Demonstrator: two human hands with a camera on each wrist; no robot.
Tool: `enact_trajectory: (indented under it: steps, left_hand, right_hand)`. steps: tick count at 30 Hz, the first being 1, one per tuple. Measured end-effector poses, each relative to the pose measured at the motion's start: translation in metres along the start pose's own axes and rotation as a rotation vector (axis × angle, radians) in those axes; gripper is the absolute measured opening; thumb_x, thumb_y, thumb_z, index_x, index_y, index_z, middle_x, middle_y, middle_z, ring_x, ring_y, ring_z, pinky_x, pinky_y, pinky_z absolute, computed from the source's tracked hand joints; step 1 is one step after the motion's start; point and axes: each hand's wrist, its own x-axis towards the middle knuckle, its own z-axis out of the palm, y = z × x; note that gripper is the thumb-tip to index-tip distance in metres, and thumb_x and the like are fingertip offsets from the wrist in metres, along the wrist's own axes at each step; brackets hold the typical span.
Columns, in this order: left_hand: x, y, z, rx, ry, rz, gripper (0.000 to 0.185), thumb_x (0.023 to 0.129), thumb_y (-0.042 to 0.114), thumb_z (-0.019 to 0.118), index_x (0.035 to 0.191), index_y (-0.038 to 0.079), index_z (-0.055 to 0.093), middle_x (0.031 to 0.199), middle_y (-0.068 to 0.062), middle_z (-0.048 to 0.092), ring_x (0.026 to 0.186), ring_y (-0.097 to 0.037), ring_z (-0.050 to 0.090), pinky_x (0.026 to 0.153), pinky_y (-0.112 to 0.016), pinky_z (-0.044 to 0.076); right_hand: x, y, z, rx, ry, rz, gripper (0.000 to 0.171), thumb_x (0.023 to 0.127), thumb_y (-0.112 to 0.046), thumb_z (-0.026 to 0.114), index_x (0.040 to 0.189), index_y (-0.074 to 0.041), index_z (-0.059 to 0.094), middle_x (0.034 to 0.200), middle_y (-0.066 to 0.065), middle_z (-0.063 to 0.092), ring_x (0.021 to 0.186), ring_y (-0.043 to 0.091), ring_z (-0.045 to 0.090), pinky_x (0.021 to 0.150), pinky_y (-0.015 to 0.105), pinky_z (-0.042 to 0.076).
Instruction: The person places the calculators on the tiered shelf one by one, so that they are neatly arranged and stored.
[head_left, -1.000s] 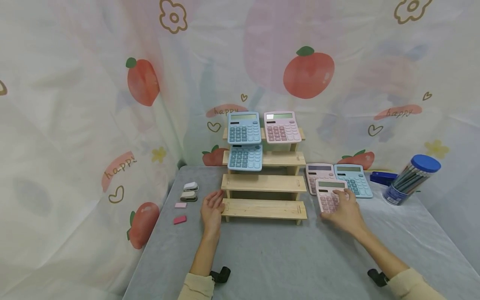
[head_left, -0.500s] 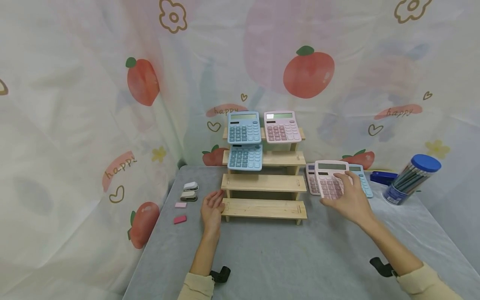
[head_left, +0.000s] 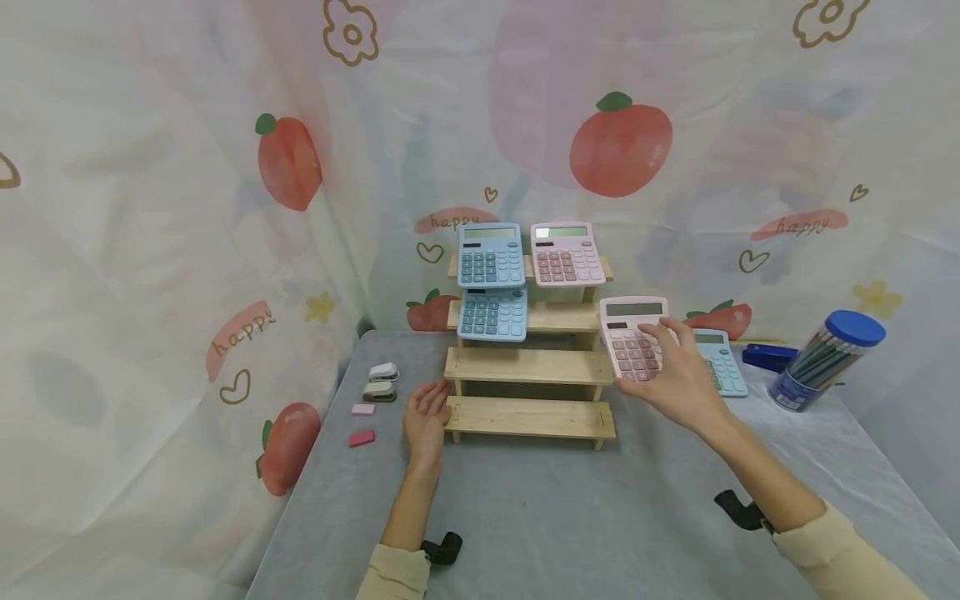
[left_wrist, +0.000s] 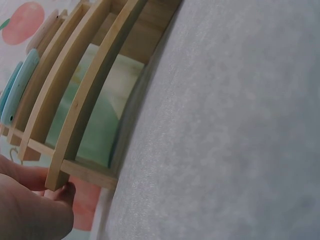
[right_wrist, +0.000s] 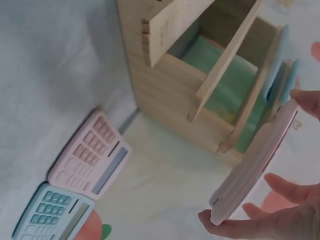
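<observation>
My right hand [head_left: 675, 379] grips a pink calculator [head_left: 628, 333] by its edges, raised off the table just right of a four-step wooden display stand [head_left: 528, 417]. In the right wrist view the held calculator [right_wrist: 255, 162] is seen edge-on, between thumb and fingers. My left hand [head_left: 425, 423] holds the left end of the stand's lowest step, and the left wrist view shows its fingertips [left_wrist: 65, 192] at that plank's corner. A blue calculator [head_left: 491, 254] and a pink one [head_left: 567, 254] lean on the top step, with another blue calculator [head_left: 492, 317] on the step below.
Right of the stand lie a blue calculator [right_wrist: 52, 212] and a pink calculator [right_wrist: 90, 155]. Beyond are a dark blue stapler [head_left: 768, 357] and a blue-lidded tub of pencils [head_left: 825, 362]. Two small staplers [head_left: 380, 390] and two pink erasers [head_left: 362, 437] lie at the left.
My right hand has lifted the pink calculator off the table and carried it up and left toward the stand's right side. The left hand has stayed at the lowest step.
</observation>
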Motion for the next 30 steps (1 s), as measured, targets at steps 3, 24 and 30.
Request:
enact_trajectory:
  steps: [3,24,30]
  left_hand:
    - [0.000,0.001,0.001,0.001,0.004,-0.003,0.052,0.092,-0.024,0.053,0.140,-0.007,0.047,0.145,-0.025,0.058,0.138,-0.034,0.056,0.089,-0.026,0.054]
    - [0.000,-0.001,-0.001,0.009,0.011,0.000,0.052,0.091,-0.025,0.054,0.139,-0.004,0.049,0.144,-0.022,0.060,0.137,-0.032,0.057,0.091,-0.030,0.055]
    - [-0.001,0.000,0.000,0.033,0.005,-0.002,0.052,0.092,-0.024,0.054,0.140,-0.005,0.049,0.144,-0.022,0.060,0.137,-0.032,0.057,0.096,-0.034,0.053]
  right_hand:
    - [0.006,-0.009,0.002,0.007,-0.019,-0.006,0.095,0.073,-0.033,0.095,0.149,-0.002,0.047,0.159,0.030,0.026,0.114,0.054,0.052,0.085,0.065,0.049]
    - [0.043,-0.054,0.043,0.093,-0.068,-0.062,0.092,0.072,-0.036,0.094,0.148,-0.006,0.051,0.161,0.023,0.030,0.119,0.048,0.056,0.095,0.061,0.049]
    - [0.054,-0.058,0.055,0.115,-0.055,-0.032,0.094,0.073,-0.037,0.093,0.149,-0.005,0.049,0.162,0.024,0.028,0.131,0.053,0.048,0.103,0.067,0.043]
